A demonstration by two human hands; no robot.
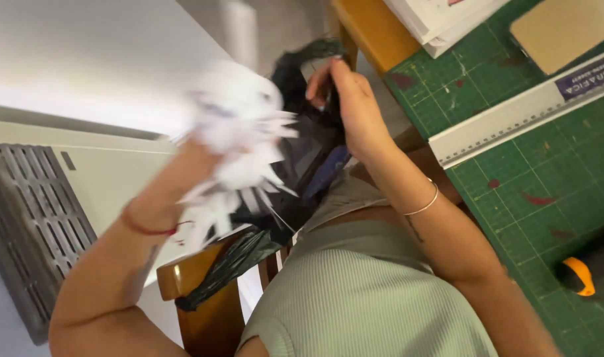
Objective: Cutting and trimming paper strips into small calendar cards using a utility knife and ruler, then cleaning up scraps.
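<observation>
My left hand point(183, 175) grips a blurred bunch of white paper scraps point(239, 132) just above and left of a black plastic bag point(302, 158). My right hand point(345, 99) pinches the bag's upper edge and holds it open beside the table's corner. The bag hangs down past a wooden chair arm point(196, 277) at my left side. A thin bracelet sits on my right wrist, a red string on my left wrist.
A green cutting mat point(547, 178) covers the table on the right, with a long metal ruler point(514, 112), a tan card piece point(563, 30), white paper sheets point(441, 16) and an orange-tipped cutter point(580, 274). A white heater with a grille point(31, 218) stands at left.
</observation>
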